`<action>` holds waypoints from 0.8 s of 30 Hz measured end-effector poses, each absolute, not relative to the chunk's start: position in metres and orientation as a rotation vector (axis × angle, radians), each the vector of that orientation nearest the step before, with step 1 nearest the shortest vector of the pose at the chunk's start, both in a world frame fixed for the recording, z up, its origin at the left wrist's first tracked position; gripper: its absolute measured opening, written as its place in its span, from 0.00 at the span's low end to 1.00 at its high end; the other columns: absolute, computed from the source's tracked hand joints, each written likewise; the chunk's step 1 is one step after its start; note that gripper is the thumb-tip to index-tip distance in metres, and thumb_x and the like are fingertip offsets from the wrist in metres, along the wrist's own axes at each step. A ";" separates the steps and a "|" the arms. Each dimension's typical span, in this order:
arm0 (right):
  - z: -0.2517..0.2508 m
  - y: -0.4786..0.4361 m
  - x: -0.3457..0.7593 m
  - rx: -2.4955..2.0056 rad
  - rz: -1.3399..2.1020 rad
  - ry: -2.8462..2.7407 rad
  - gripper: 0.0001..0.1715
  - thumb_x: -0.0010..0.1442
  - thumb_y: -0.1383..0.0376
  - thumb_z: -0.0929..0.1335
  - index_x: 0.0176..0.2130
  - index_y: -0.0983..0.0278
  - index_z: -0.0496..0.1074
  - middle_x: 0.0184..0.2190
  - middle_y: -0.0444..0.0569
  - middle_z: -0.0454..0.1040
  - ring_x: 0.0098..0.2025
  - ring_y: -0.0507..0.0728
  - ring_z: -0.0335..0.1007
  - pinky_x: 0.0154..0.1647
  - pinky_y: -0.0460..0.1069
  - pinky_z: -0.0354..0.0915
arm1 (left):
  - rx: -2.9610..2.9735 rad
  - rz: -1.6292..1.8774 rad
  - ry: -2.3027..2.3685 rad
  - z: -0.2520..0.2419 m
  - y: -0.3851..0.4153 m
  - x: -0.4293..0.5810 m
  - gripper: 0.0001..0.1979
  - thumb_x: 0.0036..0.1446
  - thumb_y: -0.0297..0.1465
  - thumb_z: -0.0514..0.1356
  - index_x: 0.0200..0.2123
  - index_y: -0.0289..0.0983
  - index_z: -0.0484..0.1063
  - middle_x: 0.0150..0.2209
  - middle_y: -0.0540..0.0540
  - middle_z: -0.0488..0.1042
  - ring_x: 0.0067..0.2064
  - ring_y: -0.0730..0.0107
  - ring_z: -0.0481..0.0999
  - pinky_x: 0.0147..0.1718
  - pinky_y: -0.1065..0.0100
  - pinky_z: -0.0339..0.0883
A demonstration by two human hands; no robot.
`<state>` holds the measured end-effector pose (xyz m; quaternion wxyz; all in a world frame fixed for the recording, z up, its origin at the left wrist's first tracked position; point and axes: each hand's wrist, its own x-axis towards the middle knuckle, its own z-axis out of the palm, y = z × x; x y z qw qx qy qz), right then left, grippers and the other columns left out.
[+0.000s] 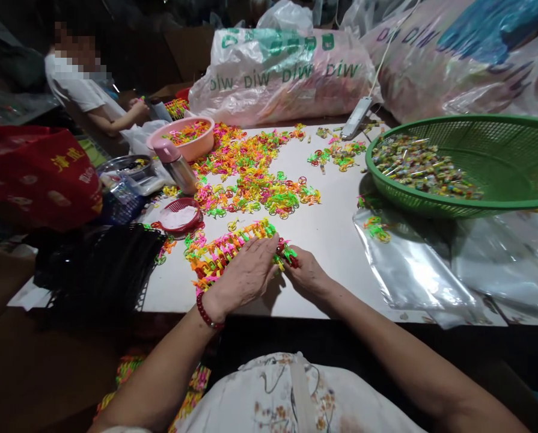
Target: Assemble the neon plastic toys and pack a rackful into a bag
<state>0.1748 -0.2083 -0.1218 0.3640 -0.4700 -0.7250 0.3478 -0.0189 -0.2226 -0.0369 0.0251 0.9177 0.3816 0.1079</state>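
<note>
My left hand (pixel 244 273) lies palm down over the near end of a row of small neon plastic toys (pixel 226 246) lined up on the white table (pixel 336 234), fingers curled onto them. My right hand (pixel 307 273) pinches a few green and red pieces (pixel 287 252) at the row's right end. A red bead bracelet (pixel 208 313) is on my left wrist. A big loose pile of the same pink, yellow, green and orange toys (pixel 255 174) spreads across the table beyond the row.
A green basket (pixel 476 162) with wrapped sweets stands at the right over clear plastic bags (pixel 413 264). At the left are a pink bowl (pixel 187 135), a pink-capped bottle (pixel 176 165), a small red basket (pixel 178 216) and a black basket (pixel 101 264). Another person (pixel 88 90) sits far left.
</note>
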 end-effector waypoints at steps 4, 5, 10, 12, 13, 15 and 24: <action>-0.124 -0.207 0.178 -1.119 0.797 -1.967 0.07 0.61 0.64 0.64 0.31 0.63 0.67 0.29 0.45 0.68 0.31 0.53 0.63 0.35 0.46 0.61 | 2.829 0.350 1.187 -0.037 -0.223 -0.019 0.31 0.68 0.38 0.46 0.69 0.32 0.42 0.66 0.35 0.58 0.66 0.56 0.59 0.65 0.52 0.51; -0.125 -0.206 0.179 -1.099 0.785 -1.990 0.06 0.61 0.65 0.64 0.31 0.63 0.67 0.29 0.45 0.68 0.31 0.52 0.63 0.34 0.46 0.60 | 2.835 0.353 1.189 -0.037 -0.224 -0.018 0.31 0.68 0.38 0.46 0.69 0.32 0.42 0.66 0.35 0.58 0.66 0.56 0.59 0.65 0.53 0.51; -0.128 -0.197 0.180 -1.119 0.778 -2.101 0.07 0.58 0.71 0.62 0.32 0.64 0.69 0.32 0.47 0.69 0.33 0.53 0.64 0.37 0.46 0.61 | 2.887 0.294 1.235 -0.036 -0.225 -0.015 0.31 0.68 0.39 0.47 0.68 0.32 0.45 0.67 0.36 0.55 0.67 0.57 0.56 0.66 0.54 0.49; -0.127 -0.192 0.180 -1.123 0.821 -2.139 0.07 0.57 0.71 0.63 0.34 0.64 0.71 0.34 0.48 0.71 0.35 0.54 0.66 0.38 0.46 0.62 | 2.930 0.249 1.262 -0.036 -0.224 -0.012 0.29 0.67 0.40 0.48 0.68 0.37 0.48 0.69 0.39 0.51 0.69 0.55 0.52 0.66 0.50 0.47; -0.127 -0.189 0.180 -1.122 0.843 -2.147 0.08 0.56 0.71 0.64 0.36 0.65 0.72 0.35 0.49 0.72 0.36 0.54 0.67 0.39 0.47 0.62 | 2.956 0.228 1.259 -0.036 -0.224 -0.011 0.29 0.67 0.40 0.48 0.68 0.39 0.50 0.70 0.41 0.49 0.70 0.53 0.50 0.66 0.47 0.45; -0.126 -0.185 0.180 -1.123 0.865 -2.146 0.10 0.54 0.72 0.65 0.38 0.65 0.73 0.36 0.49 0.74 0.37 0.55 0.68 0.39 0.47 0.63 | 2.998 0.205 1.225 -0.036 -0.224 -0.009 0.28 0.67 0.42 0.49 0.67 0.42 0.52 0.69 0.43 0.51 0.70 0.53 0.48 0.66 0.43 0.41; -0.113 -0.198 0.184 -1.202 0.783 -2.131 0.10 0.59 0.70 0.66 0.40 0.64 0.75 0.38 0.49 0.75 0.38 0.54 0.70 0.42 0.47 0.65 | 3.036 0.267 1.179 -0.041 -0.222 -0.009 0.30 0.66 0.42 0.51 0.67 0.38 0.53 0.68 0.39 0.55 0.68 0.53 0.55 0.66 0.43 0.43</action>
